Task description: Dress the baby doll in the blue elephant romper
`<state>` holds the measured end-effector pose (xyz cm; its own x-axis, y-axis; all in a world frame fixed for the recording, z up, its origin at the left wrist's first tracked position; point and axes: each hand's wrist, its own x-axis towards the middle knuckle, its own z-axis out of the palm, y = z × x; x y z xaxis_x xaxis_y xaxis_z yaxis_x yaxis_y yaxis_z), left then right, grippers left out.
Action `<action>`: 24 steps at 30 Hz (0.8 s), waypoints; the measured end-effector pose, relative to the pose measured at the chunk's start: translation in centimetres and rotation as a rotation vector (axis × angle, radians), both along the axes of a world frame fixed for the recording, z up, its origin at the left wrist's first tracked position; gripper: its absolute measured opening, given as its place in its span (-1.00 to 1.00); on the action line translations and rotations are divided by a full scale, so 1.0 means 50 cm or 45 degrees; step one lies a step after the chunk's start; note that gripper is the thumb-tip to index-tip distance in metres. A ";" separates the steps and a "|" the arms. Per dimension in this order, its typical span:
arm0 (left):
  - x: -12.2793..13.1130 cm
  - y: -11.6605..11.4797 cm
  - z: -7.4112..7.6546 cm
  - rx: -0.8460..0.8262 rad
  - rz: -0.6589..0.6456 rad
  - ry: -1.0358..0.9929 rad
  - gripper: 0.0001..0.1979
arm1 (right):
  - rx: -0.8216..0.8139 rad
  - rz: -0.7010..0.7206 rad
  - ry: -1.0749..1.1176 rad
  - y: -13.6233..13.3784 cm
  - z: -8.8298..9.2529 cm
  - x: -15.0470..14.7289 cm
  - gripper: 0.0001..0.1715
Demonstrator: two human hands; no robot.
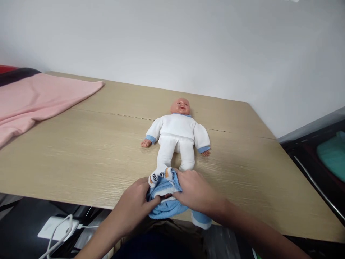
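Observation:
A baby doll (178,126) lies on its back on the table, its head toward the wall and its legs toward me. Its body and limbs are in white cloth, with blue at the neck and cuffs. Down at its feet, a small blue doll garment (168,208) with white trim and orange-and-white patches is bunched up. My left hand (136,201) pinches the left side of its opening, and my right hand (196,189) grips the right side. A blue tube of cloth with a white cuff (201,219) hangs at the table's front edge. The doll's feet are largely hidden.
A pink cloth (45,97) spreads over the table's left side, with dark and red material behind. The wooden table (88,154) meets a pale wall. Below left, a white device (55,227) with a cable lies on a black seat. Dark furniture with a teal item (332,154) stands right.

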<state>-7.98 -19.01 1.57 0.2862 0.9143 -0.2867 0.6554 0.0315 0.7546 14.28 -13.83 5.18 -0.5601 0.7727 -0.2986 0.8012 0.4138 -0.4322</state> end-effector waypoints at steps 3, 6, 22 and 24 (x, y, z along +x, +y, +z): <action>0.002 -0.004 -0.023 0.103 0.070 -0.019 -0.77 | 0.043 -0.058 -0.026 -0.007 -0.013 0.000 -0.38; 0.004 -0.008 -0.041 0.056 0.113 -0.096 -0.74 | -0.026 -0.089 0.040 -0.011 -0.022 0.005 -0.20; 0.001 -0.015 -0.110 -0.064 0.202 -0.756 -0.38 | 0.000 -0.297 0.581 -0.028 -0.066 0.041 -0.13; 0.000 -0.014 -0.112 -0.070 0.188 -0.789 -0.38 | -0.002 -0.291 0.605 -0.030 -0.070 0.042 -0.13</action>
<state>-7.98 -19.73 -4.01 0.2860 0.9455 -0.1558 0.0840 0.1373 0.9870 16.37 -15.35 1.69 -0.4515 0.8906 -0.0542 0.5865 0.2505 -0.7702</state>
